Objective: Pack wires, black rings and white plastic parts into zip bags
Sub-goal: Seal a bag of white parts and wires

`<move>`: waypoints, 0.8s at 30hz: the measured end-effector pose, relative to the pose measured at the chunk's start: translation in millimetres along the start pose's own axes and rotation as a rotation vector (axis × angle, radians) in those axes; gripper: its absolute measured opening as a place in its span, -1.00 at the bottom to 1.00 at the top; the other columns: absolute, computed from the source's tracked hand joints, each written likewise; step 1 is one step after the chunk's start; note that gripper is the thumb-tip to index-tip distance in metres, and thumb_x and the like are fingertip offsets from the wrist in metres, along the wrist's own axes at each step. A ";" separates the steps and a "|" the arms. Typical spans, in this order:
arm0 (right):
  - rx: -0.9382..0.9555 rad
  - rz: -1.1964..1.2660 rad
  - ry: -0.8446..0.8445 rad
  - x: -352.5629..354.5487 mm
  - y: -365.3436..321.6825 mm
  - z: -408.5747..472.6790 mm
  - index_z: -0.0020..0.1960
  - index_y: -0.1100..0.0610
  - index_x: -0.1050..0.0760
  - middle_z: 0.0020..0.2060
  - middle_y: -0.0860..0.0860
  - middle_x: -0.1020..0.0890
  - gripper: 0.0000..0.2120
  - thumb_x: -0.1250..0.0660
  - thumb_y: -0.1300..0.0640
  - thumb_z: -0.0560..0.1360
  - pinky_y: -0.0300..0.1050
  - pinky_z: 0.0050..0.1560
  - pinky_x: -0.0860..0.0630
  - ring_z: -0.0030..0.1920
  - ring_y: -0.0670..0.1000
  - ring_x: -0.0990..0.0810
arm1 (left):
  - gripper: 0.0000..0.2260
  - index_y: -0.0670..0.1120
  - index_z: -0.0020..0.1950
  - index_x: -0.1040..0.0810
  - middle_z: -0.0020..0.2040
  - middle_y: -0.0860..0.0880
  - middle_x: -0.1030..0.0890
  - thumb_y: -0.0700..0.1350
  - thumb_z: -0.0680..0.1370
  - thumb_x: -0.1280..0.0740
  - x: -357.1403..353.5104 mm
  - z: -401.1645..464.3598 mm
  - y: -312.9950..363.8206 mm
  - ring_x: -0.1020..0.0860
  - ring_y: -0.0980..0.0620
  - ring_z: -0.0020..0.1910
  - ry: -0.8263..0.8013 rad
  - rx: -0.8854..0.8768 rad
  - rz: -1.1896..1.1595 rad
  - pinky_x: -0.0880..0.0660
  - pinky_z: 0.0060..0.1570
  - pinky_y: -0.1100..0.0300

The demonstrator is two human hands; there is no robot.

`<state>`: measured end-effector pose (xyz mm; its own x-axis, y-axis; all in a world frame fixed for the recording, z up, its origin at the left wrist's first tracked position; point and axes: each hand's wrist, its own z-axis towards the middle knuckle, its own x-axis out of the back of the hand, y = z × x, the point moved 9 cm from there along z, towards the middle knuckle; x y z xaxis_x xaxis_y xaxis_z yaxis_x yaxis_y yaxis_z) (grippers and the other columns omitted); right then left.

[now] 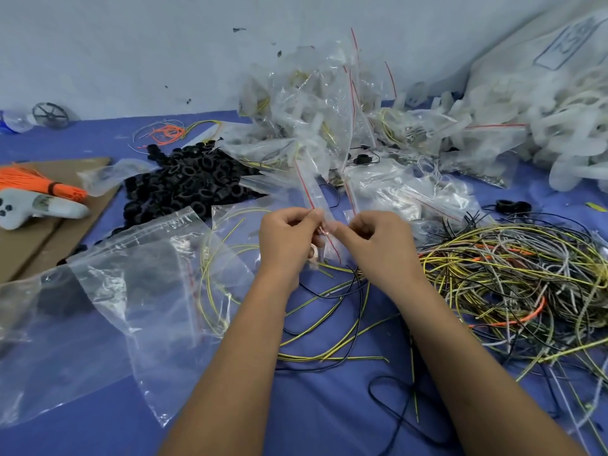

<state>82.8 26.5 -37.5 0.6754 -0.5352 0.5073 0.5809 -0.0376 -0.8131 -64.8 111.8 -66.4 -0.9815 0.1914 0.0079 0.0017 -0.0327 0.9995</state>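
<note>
The head view shows both hands meeting in the middle over the blue table. The left hand and the right hand each pinch the small clear zip bag with a red strip, probably to pull its mouth open or press it closed. The bag stands up toward 12 o'clock. The pile of black rubber rings sits at 10 o'clock. The tangle of yellow, black and grey wires lies at 3 o'clock. The heap of white plastic parts is at 2 o'clock, all within reach.
</note>
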 end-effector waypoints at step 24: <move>0.193 -0.269 0.424 52.6 -27.5 -14.7 -0.09 0.11 -0.50 -0.16 -0.02 -0.58 -0.81 -0.46 0.28 0.38 -0.08 -0.05 -0.40 -0.08 0.09 -0.51 | -0.52 -0.06 -0.45 -0.27 -0.52 0.04 -0.24 -0.21 0.57 -0.45 8.1 -0.9 22.0 -0.15 0.12 -0.54 -0.101 -0.154 -0.078 -0.15 -0.53 0.32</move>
<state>95.7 -13.1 7.4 0.2714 -0.8236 0.4981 0.8080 -0.0862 -0.5828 -72.9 111.7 -44.3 -0.9532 0.2967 -0.0584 -0.1107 -0.1625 0.9805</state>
